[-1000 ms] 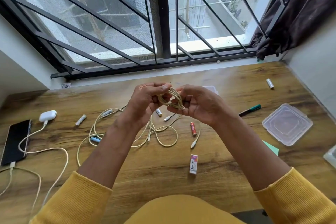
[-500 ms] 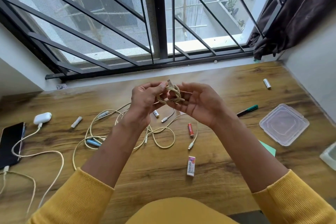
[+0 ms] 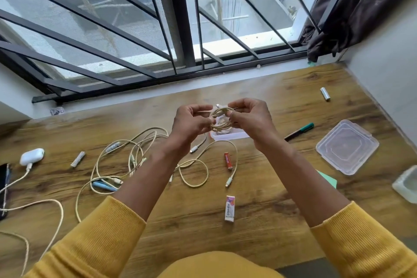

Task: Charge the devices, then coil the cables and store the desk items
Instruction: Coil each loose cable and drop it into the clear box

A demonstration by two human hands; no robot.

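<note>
A small coil of cream braided cable (image 3: pixel 220 119) hangs in the air above the far middle of the wooden worktop (image 3: pixel 259 228), pinched from both sides: the left hand (image 3: pixel 191 119) grips its left rim, the right hand (image 3: pixel 249 117) its right rim, fingers of both curled tight. The coil's ring faces the camera, equally near each hand. Directly below and beyond it lies a shallow clear plastic container (image 3: pixel 230 136), largely hidden by the hands; the cable's plug end is hard to make out.
</note>
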